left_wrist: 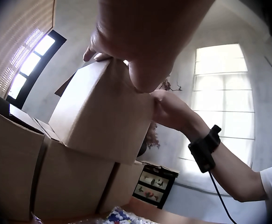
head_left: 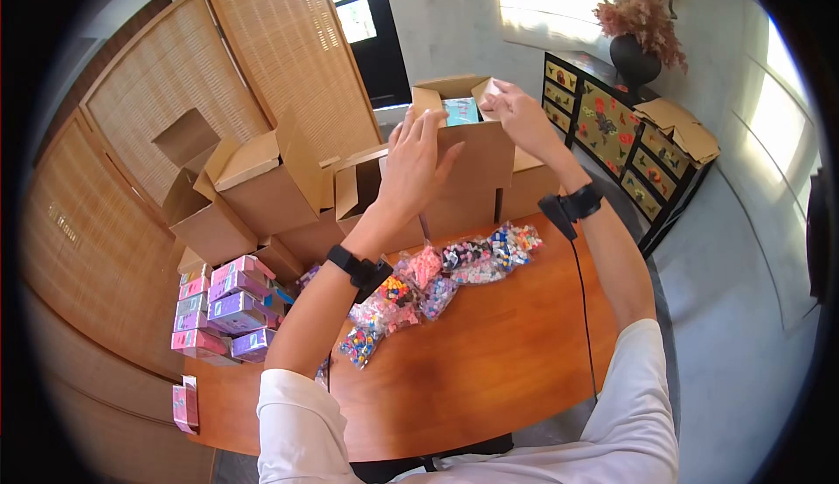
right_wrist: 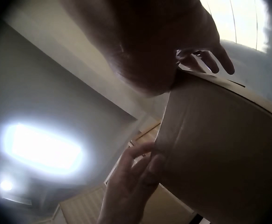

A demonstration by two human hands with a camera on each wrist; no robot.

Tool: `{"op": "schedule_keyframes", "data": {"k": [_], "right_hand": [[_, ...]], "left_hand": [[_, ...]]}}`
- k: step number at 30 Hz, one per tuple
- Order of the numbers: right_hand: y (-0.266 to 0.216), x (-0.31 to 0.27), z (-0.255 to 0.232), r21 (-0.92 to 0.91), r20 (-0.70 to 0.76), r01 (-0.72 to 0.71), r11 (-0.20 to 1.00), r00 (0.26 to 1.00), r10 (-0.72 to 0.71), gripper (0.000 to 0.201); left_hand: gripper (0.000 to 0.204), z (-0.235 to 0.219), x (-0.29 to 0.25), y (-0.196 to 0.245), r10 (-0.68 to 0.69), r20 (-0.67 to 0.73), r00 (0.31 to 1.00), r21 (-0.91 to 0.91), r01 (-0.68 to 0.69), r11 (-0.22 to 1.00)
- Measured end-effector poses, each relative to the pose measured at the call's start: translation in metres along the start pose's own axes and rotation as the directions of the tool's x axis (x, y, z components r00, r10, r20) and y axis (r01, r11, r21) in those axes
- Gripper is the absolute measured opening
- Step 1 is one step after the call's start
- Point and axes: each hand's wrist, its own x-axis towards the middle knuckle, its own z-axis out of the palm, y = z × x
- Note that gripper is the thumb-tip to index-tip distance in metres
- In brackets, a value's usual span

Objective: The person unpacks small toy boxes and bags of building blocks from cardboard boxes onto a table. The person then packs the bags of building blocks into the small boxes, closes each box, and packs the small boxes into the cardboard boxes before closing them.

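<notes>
Open brown cardboard box (head_left: pixel 476 156) held by its rim

Below the fingers spreads an orange-brown wooden table (head_left: pixel 489 335). The box stands between the left hand (head_left: pixel 413 159) and right hand (head_left: pixel 526 119); both grip its top edge, probably steadying it. Beneath lie clear plastic bags of small colourful pieces (head_left: pixel 422 266); inside, beside the left fingertips, a turquoise packet (head_left: pixel 461 111).

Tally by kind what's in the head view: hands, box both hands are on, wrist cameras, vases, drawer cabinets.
Hands: 2 (left hand, right hand)
Box under both: 1
Wrist cameras: 2
Vase: 1
Drawer cabinet: 1
Total: 7
</notes>
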Motion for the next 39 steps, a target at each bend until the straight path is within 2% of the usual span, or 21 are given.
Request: {"op": "schedule_keyframes", "data": {"k": [1, 3, 4, 6, 8, 10, 11, 13, 14, 16, 17, 21, 23, 25, 27, 31, 33, 34, 36, 37, 39], "right_hand": [[0.001, 0.009, -0.005, 0.007, 0.000, 0.003, 1.000, 1.000, -0.003, 0.052], [-0.001, 0.029, -0.018, 0.279, 0.215, -0.304, 0.911, 0.944, 0.250, 0.065], [0.004, 0.038, -0.015, 0.286, 0.216, -0.305, 0.908, 0.944, 0.249, 0.065], [0.018, 0.057, -0.006, 0.491, 0.294, -0.492, 0.718, 0.870, 0.395, 0.091], [0.029, 0.066, 0.001, 0.453, 0.369, -0.519, 0.725, 0.850, 0.377, 0.101], [0.028, 0.069, 0.011, 0.503, 0.218, -0.319, 0.803, 0.946, 0.240, 0.104], [0.023, 0.067, 0.014, 0.499, 0.223, -0.321, 0.805, 0.945, 0.238, 0.104], [0.015, 0.055, 0.017, 0.636, 0.040, -0.185, 0.749, 0.978, 0.207, 0.093], [0.014, 0.051, 0.013, 0.628, 0.050, -0.190, 0.755, 0.977, 0.205, 0.093], [0.009, 0.042, 0.006, 0.640, -0.075, 0.046, 0.767, 0.997, 0.002, 0.076], [-0.002, 0.032, 0.002, 0.633, -0.059, 0.060, 0.772, 0.998, -0.030, 0.060], [0.003, 0.015, 0.001, 0.694, -0.005, 0.112, 0.711, 0.989, -0.150, 0.062], [-0.002, 0.004, -0.002, 0.558, -0.051, 0.170, 0.812, 0.984, -0.171, 0.053], [-0.003, -0.003, 0.003, 0.558, -0.044, 0.165, 0.813, 0.984, -0.170, 0.049], [0.000, -0.007, 0.004, 0.537, -0.031, 0.172, 0.826, 0.982, -0.184, 0.043], [0.011, -0.013, 0.005, 0.517, -0.028, 0.150, 0.843, 0.987, -0.159, 0.043], [0.013, -0.016, 0.007, 0.471, -0.056, 0.183, 0.863, 0.982, -0.178, 0.041], [0.011, -0.016, 0.006, 0.472, -0.056, 0.186, 0.862, 0.982, -0.182, 0.041], [0.008, -0.017, 0.003, 0.458, -0.050, 0.177, 0.871, 0.984, -0.173, 0.039], [0.009, -0.017, 0.004, 0.457, -0.049, 0.176, 0.872, 0.984, -0.174, 0.039], [0.011, -0.016, 0.004, 0.419, -0.062, 0.195, 0.887, 0.981, -0.186, 0.037]], "left_hand": [[0.045, 0.003, -0.001, -0.003, 0.000, 0.002, 1.000, 0.007, 0.000, 1.000], [0.036, 0.009, -0.005, -0.009, -0.041, 0.028, 0.999, -0.055, 0.042, 0.998], [0.036, 0.009, -0.006, -0.008, -0.040, 0.033, 0.999, -0.050, 0.042, 0.998], [0.031, 0.007, -0.006, -0.004, -0.065, 0.030, 0.997, -0.118, 0.068, 0.991], [0.032, 0.007, -0.005, -0.003, -0.061, 0.037, 0.997, -0.098, 0.065, 0.993], [0.033, 0.007, -0.005, -0.002, -0.062, 0.036, 0.997, -0.079, 0.065, 0.995], [0.035, 0.006, -0.006, -0.001, -0.062, 0.049, 0.997, -0.058, 0.065, 0.996], [0.037, 0.009, -0.008, -0.001, -0.073, 0.055, 0.996, -0.047, 0.076, 0.996], [0.040, 0.011, -0.008, -0.002, -0.065, 0.057, 0.996, -0.053, 0.068, 0.996], [0.044, 0.014, -0.010, -0.002, -0.072, 0.057, 0.996, -0.062, 0.076, 0.995], [0.046, 0.015, -0.009, 0.000, -0.078, 0.064, 0.995, -0.051, 0.082, 0.995], [0.050, 0.014, -0.011, 0.000, -0.054, 0.054, 0.997, -0.035, 0.056, 0.998], [0.050, 0.013, -0.010, 0.000, -0.064, 0.045, 0.997, -0.036, 0.066, 0.997], [0.051, 0.008, -0.008, 0.003, -0.070, 0.040, 0.997, -0.034, 0.072, 0.997], [0.054, -0.002, -0.005, 0.007, -0.182, 0.164, 0.970, -0.178, 0.210, 0.961], [0.053, 0.000, -0.008, 0.005, -0.310, 0.139, 0.941, -0.276, 0.337, 0.900], [0.051, 0.014, -0.009, -0.005, -0.395, -0.150, 0.906, -0.488, 0.280, 0.827], [0.051, 0.011, -0.006, -0.003, -0.395, -0.153, 0.906, -0.487, 0.279, 0.828], [0.048, 0.004, 0.000, -0.001, -0.518, -0.113, 0.848, -0.636, 0.339, 0.693], [0.048, 0.006, 0.000, -0.005, -0.520, -0.113, 0.847, -0.637, 0.340, 0.692], [0.040, 0.010, -0.002, -0.013, -0.395, -0.108, 0.912, -0.438, 0.313, 0.843]]}}
